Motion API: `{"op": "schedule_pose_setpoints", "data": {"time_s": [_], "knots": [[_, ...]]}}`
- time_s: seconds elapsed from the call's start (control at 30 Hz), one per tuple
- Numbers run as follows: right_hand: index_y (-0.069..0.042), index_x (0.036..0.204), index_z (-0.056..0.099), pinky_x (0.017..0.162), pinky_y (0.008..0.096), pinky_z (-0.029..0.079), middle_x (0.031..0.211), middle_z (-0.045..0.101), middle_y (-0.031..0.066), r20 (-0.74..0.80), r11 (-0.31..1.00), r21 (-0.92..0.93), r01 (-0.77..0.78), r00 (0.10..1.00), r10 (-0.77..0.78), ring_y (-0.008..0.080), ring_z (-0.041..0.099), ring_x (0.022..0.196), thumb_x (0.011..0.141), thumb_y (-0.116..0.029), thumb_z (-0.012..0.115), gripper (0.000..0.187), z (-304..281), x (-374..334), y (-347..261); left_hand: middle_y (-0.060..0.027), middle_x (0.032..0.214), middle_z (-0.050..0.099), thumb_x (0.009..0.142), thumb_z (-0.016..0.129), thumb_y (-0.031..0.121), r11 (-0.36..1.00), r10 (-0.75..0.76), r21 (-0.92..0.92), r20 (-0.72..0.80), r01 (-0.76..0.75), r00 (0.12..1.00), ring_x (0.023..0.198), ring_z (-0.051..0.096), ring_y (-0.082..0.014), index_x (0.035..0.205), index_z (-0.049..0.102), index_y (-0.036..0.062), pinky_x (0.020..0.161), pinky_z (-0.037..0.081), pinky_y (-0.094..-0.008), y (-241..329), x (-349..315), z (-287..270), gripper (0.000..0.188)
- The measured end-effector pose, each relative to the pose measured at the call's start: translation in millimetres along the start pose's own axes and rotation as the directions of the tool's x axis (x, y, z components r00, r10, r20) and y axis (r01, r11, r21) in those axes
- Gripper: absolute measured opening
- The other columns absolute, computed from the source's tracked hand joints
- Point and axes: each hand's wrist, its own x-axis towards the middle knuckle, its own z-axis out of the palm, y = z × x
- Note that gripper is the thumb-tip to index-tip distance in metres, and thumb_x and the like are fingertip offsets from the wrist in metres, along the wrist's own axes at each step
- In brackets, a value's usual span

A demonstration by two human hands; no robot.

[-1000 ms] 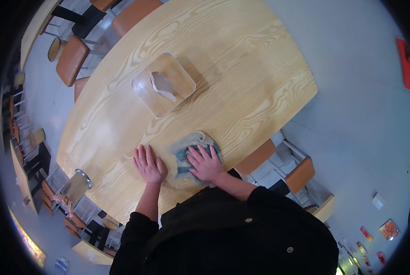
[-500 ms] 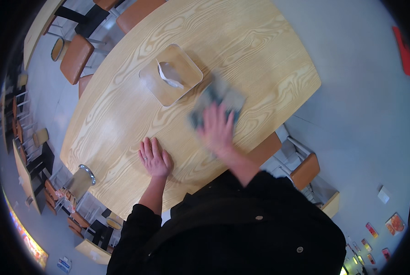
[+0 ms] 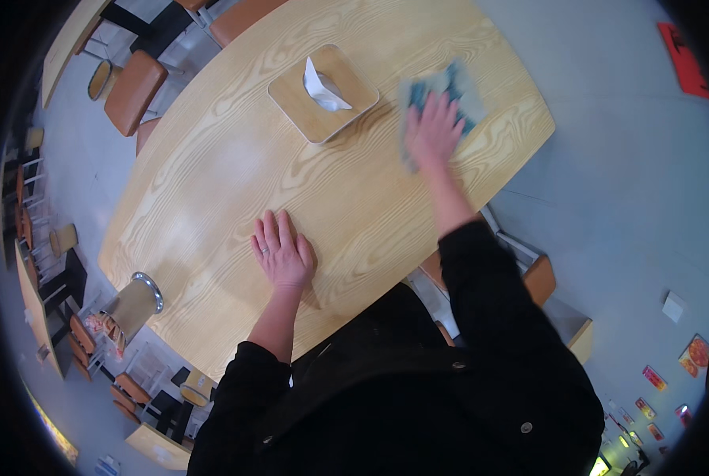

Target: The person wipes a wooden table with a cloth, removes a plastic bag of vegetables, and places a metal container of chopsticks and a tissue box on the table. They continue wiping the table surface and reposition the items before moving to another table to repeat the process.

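On the light wood-grain table [image 3: 204, 190], my right hand [image 3: 435, 131] presses down on a grey and teal cloth [image 3: 470, 95], its fingers stretched and a little apart. The cloth lies partly under the palm and shows on both sides of it; the hand is slightly blurred. Resting flat on the tabletop near its front edge, my left hand [image 3: 281, 255] has its fingers extended and holds nothing; a ring is on one finger. Beyond the hands stands a square wooden tissue box [image 3: 311, 123] with a white tissue [image 3: 323, 92] poking out of its top.
At the table's left end is a tan cylindrical container [image 3: 132, 308] with a shiny metal rim. Brown chairs [image 3: 135, 91] stand along the far left side, and another chair [image 3: 538, 279] is tucked by the near right edge. Grey floor [image 3: 632, 190] lies to the right.
My right hand has slid the cloth across the table, away from me and to the right. The left hand stays flat on the tabletop. The whole view has shifted slightly.
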Motion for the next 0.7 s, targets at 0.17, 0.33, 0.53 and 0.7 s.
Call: {"op": "schedule_pose_setpoints", "data": {"time_s": [0.17, 0.33, 0.53, 0.7], "knots": [[-0.010, 0.137, 0.047, 0.109, 0.0642, 0.013, 0.150, 0.032, 0.0170, 0.264, 0.894, 0.210, 0.395, 0.858, -0.441, 0.0401, 0.024, 0.139, 0.085, -0.050, 0.050, 0.066, -26, -215, -41, -0.0142, 0.152, 0.027, 0.089, 0.047, 0.032, 1.000, 0.000, -0.012, -0.006, 0.000, 1.000, 0.143, 0.017, -0.0343, 0.143, 0.039, 0.0118, 0.115, 0.009, -0.0507, 2, 3, -1, 0.058], [-0.012, 0.138, 0.044, 0.109, 0.0629, 0.015, 0.149, 0.033, 0.0155, 0.112, 0.913, -0.023, 0.408, 0.908, -0.403, 0.0385, 0.027, 0.138, 0.091, -0.045, 0.045, 0.058, 6, -128, -22, -0.0145, 0.152, 0.027, 0.089, 0.047, 0.031, 1.000, -0.008, -0.009, 0.017, 0.008, 1.000, 0.142, 0.019, -0.0353, 0.142, 0.040, 0.0115, 0.114, 0.009, -0.0515, 2, 3, -3, 0.057], [-0.010, 0.142, 0.040, 0.112, 0.0557, 0.015, 0.151, 0.031, 0.0139, -0.008, 0.998, 0.052, -0.045, 0.999, 0.045, 0.0361, 0.024, 0.140, 0.097, -0.045, 0.034, 0.057, 10, 38, -12, -0.0154, 0.150, 0.030, 0.089, 0.047, 0.031, 1.000, 0.016, -0.007, -0.036, -0.016, 0.999, 0.141, 0.021, -0.0361, 0.141, 0.041, 0.0112, 0.113, 0.011, -0.0526, 1, 1, -2, 0.056], [0.001, 0.141, 0.038, 0.112, 0.0615, 0.010, 0.155, 0.022, 0.0157, 0.392, 0.970, 0.067, 0.232, 0.888, -0.240, 0.0381, 0.015, 0.143, 0.086, -0.049, 0.048, 0.074, -32, -165, -45, -0.0154, 0.150, 0.030, 0.088, 0.047, 0.031, 1.000, -0.002, -0.018, -0.018, 0.002, 1.000, 0.141, 0.020, -0.0357, 0.142, 0.040, 0.0118, 0.114, 0.010, -0.0526, 3, 2, -1, 0.057]]}}
